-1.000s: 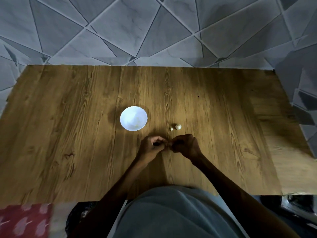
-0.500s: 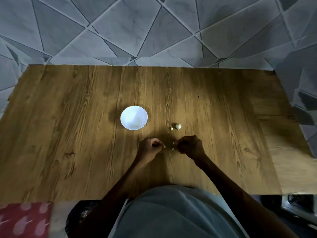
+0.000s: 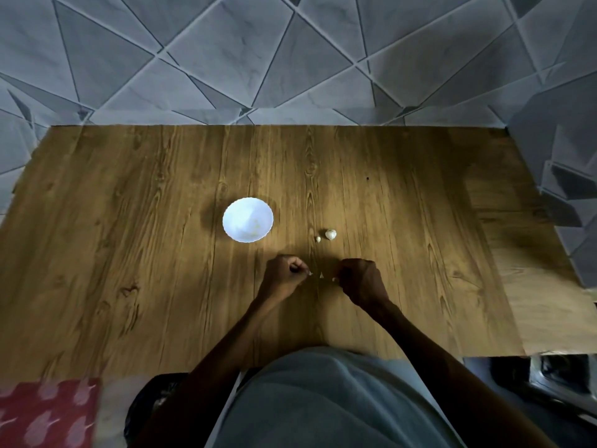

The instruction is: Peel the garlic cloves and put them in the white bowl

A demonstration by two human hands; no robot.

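The white bowl [image 3: 235, 211] stands on the wooden table [image 3: 129, 221], and something faint and yellowish lies inside it. Right of the bowl lie a garlic clove [image 3: 330, 234] and a smaller clove [image 3: 318, 239]. Nearer to me, my left hand [image 3: 284, 277] and my right hand [image 3: 362, 279] hover just above the table, a short gap apart. Each has its fingers curled and pinches a tiny pale piece of garlic at the fingertips. I cannot tell which piece is clove and which is skin. A small pale flake [image 3: 321, 275] sits between the hands.
A grey tiled wall [image 3: 290, 59] runs behind the table's far edge. At the near left lies a red patterned cloth [image 3: 48, 412]. A dark object [image 3: 549, 373] sits beyond the table's near right corner. My torso covers the near edge.
My hands were joined at the fingertips around the garlic and have since pulled apart sideways. A pale flake now shows between them.
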